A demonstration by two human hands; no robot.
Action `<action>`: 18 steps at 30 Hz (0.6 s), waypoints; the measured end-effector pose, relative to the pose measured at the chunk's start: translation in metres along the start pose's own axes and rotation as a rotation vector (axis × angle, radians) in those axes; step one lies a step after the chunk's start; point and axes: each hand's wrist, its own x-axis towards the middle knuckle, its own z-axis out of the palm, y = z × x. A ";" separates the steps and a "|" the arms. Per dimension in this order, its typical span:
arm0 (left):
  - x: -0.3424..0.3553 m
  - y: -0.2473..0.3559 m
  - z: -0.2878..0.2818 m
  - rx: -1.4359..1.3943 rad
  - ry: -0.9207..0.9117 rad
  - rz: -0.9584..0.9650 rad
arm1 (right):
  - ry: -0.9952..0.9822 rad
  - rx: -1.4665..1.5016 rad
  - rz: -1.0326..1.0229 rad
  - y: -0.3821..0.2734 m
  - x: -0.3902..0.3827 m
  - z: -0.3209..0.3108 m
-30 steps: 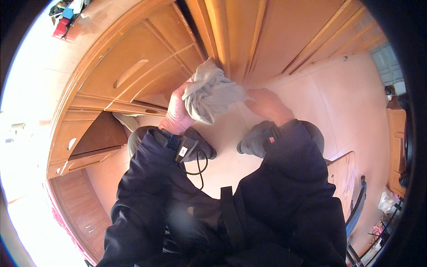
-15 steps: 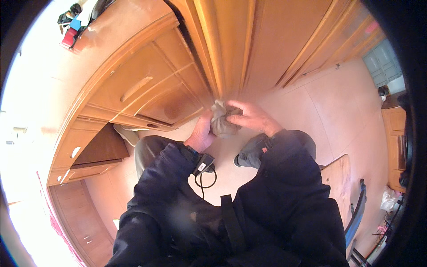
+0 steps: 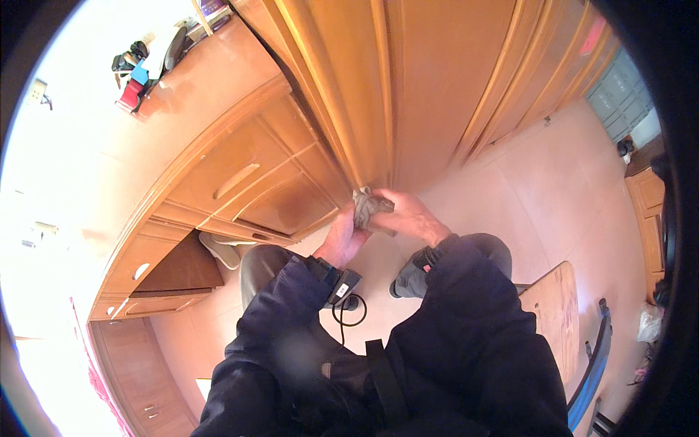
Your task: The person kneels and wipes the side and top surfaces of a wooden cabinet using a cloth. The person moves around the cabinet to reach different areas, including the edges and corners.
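Note:
A crumpled greyish cloth (image 3: 369,207) is bunched between my two hands, low down in front of a tall wooden cabinet. My left hand (image 3: 342,237) grips its left side, the fingers partly hidden by the cloth. From the right, my right hand (image 3: 409,216) closes over it, thumb and fingers pressed into the folds. The wooden cabinet door (image 3: 437,87) rises just beyond the cloth. A small black box (image 3: 344,287) with a looped cable sits at my left wrist.
On the left is a wooden desk (image 3: 218,87) with drawers, holding a red box (image 3: 131,96) and other small items. Light-coloured shoes (image 3: 220,250) stand in its lower opening. A wooden board (image 3: 557,309) and a blue-and-black curved frame (image 3: 591,371) are at the right.
My hands have drawn closer together around the cloth, which is now more tightly bunched. The view has shifted, so the cabinets and desk appear lower and further right.

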 end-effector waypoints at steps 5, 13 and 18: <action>-0.014 0.019 0.015 0.038 0.084 -0.019 | 0.156 0.002 -0.031 -0.013 -0.002 -0.004; -0.018 0.039 0.005 0.224 0.238 0.131 | 0.396 -0.038 -0.196 -0.032 -0.008 -0.009; -0.011 0.043 -0.003 0.343 0.295 0.354 | 0.521 0.223 -0.322 -0.097 -0.036 -0.027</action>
